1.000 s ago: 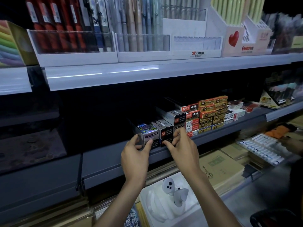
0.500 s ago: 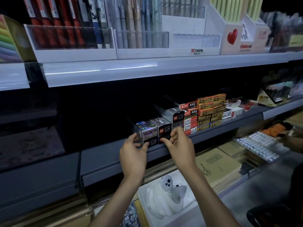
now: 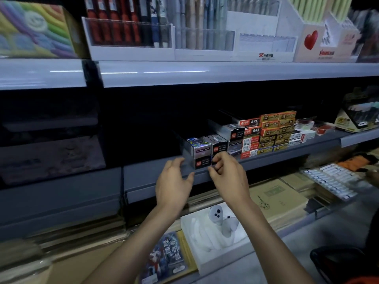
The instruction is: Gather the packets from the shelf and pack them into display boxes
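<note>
R hand (image 3: 227, 177) pinches rt edge of dark packet (image 3: 202, 162) w/ red tag, text unreadable, at shelf (image 3: 287, 157) front; L hand (image 3: 174, 185) fingers loose, spread beside it.

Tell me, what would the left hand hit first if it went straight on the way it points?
Probably the dark packet at the stack's bottom, ahead of the left hand; depth is unclear.

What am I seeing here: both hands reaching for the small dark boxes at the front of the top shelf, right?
Not quite. The head view shows the left hand and right hand at the small dark boxes at the front of the grey middle shelf, not the top shelf, which carries trays of pens.
</note>
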The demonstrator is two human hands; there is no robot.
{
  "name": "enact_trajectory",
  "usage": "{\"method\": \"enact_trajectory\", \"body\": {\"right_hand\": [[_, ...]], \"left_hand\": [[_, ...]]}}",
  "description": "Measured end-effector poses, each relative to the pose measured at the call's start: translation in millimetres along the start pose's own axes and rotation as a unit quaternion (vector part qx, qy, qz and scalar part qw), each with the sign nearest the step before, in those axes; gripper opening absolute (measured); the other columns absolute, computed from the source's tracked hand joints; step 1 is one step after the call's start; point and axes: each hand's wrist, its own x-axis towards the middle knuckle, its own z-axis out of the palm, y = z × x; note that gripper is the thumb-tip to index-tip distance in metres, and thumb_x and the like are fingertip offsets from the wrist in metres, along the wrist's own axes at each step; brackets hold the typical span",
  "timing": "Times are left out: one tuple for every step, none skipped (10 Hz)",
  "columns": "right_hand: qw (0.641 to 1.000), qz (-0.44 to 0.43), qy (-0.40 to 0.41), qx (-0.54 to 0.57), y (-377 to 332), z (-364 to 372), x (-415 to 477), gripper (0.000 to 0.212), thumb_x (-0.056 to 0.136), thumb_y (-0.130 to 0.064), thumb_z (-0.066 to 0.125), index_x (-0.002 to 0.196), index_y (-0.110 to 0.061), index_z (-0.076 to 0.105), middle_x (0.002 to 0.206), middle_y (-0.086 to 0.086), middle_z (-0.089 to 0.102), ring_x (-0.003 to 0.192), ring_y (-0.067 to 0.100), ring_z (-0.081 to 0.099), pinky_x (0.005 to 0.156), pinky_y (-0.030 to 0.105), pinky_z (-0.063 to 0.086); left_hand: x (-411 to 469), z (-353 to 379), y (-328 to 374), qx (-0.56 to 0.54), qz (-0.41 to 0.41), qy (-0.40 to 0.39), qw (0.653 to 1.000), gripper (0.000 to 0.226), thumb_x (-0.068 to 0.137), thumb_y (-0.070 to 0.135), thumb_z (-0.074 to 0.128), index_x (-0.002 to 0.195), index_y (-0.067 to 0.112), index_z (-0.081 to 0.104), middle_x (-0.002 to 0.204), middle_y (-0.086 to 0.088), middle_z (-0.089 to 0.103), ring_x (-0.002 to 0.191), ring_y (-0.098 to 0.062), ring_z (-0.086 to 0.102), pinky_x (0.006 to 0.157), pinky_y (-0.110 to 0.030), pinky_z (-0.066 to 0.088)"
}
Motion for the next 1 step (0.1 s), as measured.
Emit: {"method": "enact_trajectory", "body": {"right_hand": [[0.999,-0.042,-0.008,0.009,-24.7,6.4,-14.0,0.02,0.091,-0.024,0.072,0.105,-0.027,0.06,0.091,-0.009,0.056,0.079,0.016,0.059,0.068,0.039,0.053]], "left_hand": [[-11.4,-26.0,-11.1,0.058,0.023,-0.019,0.998,0.049,0.092,0.036,0.07,0.138,0.025,0.058,0.13,0.001,0.06,0.117,-0.024,0.063,0.095,-0.041,0.055]]}}
